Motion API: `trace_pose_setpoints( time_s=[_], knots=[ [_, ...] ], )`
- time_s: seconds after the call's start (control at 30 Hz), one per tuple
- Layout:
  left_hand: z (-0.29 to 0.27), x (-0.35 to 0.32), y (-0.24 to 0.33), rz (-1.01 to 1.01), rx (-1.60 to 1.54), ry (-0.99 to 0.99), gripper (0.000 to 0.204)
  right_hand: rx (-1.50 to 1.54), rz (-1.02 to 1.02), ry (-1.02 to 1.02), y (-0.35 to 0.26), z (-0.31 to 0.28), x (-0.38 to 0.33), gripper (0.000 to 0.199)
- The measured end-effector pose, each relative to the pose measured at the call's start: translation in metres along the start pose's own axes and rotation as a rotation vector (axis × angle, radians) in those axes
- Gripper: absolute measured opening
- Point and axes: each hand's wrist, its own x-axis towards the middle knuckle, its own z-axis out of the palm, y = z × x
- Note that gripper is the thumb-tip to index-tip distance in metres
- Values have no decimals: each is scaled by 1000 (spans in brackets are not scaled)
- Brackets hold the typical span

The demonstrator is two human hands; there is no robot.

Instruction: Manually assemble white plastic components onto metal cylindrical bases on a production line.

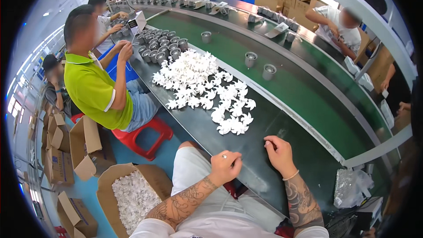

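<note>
My left hand [225, 166] is curled into a loose fist at the near edge of the dark worktable [260, 185], a ring on one finger. Across a short gap to its right, my right hand [280, 153] rests on the tabletop with its fingers curled in. Nothing shows in either hand, though both palms are turned out of sight. Beyond them lie loose white pinwheel-shaped plastic parts [232, 125], which run back into a larger heap of the same parts [191, 68]. Neither hand touches them.
Grey round cup-shaped parts [161, 46] crowd behind the heap; a few ride the green conveyor [304, 92]. A co-worker in a lime shirt [90, 88] sits left on a red stool [145, 139]. A carton of white parts [132, 198] stands low left; a clear plastic bag [352, 187] lies right.
</note>
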Motion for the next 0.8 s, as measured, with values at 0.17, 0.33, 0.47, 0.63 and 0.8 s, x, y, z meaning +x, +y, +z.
trace_pose_setpoints(
  time_s=[0.17, 0.33, 0.47, 0.63, 0.8],
  knots=[
    [-1, 0, -6, -529, -309, 64, 19, 39, 38, -35, -8, -3, -2, 15],
    [-21, 44, -30, 13, 391, -90, 39, 29, 26, -31, 2, 0, 0, 15],
    [-20, 45, -42, -105, 357, -176, 40, 184, 124, -29, 5, -4, -2, 16],
    [-16, 44, -44, -145, 305, -170, 30, 240, 147, 10, 7, -1, -1, 15],
    [-15, 44, -50, -120, 270, -160, 28, 378, 239, 40, 7, -6, -2, 17]
  ],
)
